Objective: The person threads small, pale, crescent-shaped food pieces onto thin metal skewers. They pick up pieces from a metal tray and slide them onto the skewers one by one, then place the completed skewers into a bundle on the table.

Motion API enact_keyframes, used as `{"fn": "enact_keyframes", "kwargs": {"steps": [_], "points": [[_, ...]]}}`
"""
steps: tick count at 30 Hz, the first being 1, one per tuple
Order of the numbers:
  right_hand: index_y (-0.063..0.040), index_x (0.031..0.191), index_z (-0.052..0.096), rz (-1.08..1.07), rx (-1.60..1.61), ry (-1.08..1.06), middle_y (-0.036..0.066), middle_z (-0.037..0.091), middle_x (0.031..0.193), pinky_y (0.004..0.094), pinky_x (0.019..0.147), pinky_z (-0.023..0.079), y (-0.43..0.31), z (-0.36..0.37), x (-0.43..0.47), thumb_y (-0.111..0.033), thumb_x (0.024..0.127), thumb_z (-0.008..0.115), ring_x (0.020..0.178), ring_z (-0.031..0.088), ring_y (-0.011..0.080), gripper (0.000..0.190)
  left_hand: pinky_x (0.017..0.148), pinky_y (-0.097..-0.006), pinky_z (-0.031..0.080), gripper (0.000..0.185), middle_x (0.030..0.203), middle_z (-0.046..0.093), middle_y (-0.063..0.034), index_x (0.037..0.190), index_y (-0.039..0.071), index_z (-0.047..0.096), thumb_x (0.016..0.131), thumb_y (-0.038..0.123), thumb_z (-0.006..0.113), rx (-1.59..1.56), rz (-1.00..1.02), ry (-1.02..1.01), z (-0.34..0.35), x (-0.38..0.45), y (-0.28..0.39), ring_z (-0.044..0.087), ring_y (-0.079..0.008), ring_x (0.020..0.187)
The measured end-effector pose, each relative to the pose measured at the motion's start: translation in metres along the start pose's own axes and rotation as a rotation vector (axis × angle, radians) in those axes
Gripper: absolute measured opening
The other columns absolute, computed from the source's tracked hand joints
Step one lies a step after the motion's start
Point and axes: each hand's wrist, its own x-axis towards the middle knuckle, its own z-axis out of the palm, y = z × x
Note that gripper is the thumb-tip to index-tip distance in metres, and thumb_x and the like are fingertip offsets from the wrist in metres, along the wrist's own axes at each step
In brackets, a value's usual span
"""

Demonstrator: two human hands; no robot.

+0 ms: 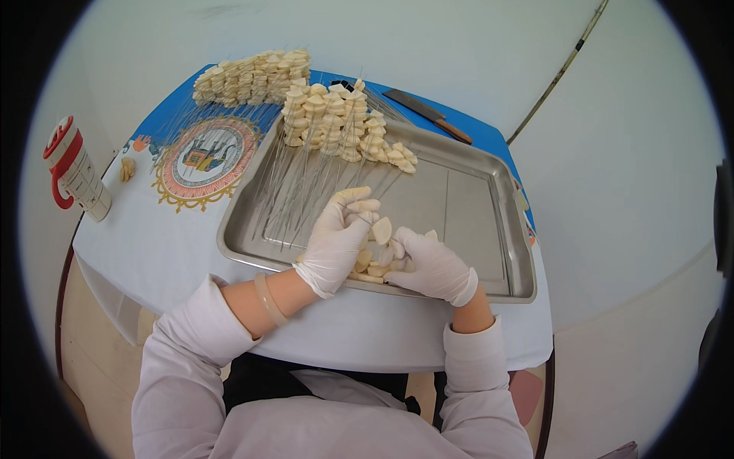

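Observation:
Both my hands wear thin white gloves and work over the near edge of a metal tray. My left hand pinches a thin metal skewer, mostly hidden by its fingers. A pale, rounded food slice sits at the skewer's end, between the two hands. Close to it, my right hand has its fingers curled around a pale slice; its exact grip is partly hidden. Loose slices lie in the tray below the hands. Farther back in the tray rest stacked skewers of slices, their bare ends pointing towards me.
Another pile of loaded skewers lies at the back left. Behind the tray is a cleaver with a wooden handle. A red-lidded tumbler and a few pale pieces stand left on the patterned tablecloth. A wall borders the table's far side.

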Motion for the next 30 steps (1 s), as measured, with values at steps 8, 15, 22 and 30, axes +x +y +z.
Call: {"fn": "enact_keyframes", "kwargs": {"steps": [8,15,22,30], "points": [[-0.006,0.088,0.046,-0.050,0.150,0.084,0.012,0.065,0.084,0.0361,0.070,0.051,0.011,0.005,0.002,-0.007,0.085,0.070,0.079,0.066,0.0260,0.025,0.087,-0.0252,0.050,0.040,0.120,0.059,-0.0081,0.137,0.003,0.047,0.098,0.004,0.057,0.029,0.010,-0.010,0.003,-0.001,0.002,0.058,-0.0106,0.101],[-0.005,0.088,0.043,-0.001,0.017,0.213,0.011,0.062,0.086,0.0326,0.072,0.049,0.002,-0.006,0.003,-0.005,0.089,0.065,0.077,0.057,0.0226,0.022,0.097,-0.0275,0.049,0.035,0.118,0.064,-0.0080,0.134,-0.002,0.051,0.100,0.008,0.057,0.121,-0.033,-0.155,-0.002,0.000,-0.001,0.059,-0.0123,0.109],[-0.004,0.092,0.045,-0.118,0.179,0.367,0.014,0.062,0.085,0.0376,0.070,0.049,0.012,0.003,0.006,-0.002,0.090,0.063,0.075,0.060,0.0328,0.019,0.094,-0.0255,0.050,0.031,0.119,0.065,-0.0082,0.128,-0.002,0.059,0.100,0.012,0.060,0.262,-0.120,-0.260,0.008,-0.009,0.012,0.060,-0.0110,0.109],[-0.004,0.088,0.043,-0.087,0.215,0.434,0.012,0.065,0.085,0.0318,0.069,0.051,-0.002,-0.001,0.007,-0.002,0.091,0.065,0.073,0.061,0.0220,0.022,0.083,-0.0254,0.053,0.027,0.104,0.068,-0.0073,0.120,-0.001,0.061,0.096,0.011,0.064,0.420,0.006,-0.187,0.005,-0.008,0.004,0.063,-0.0109,0.092]]}}
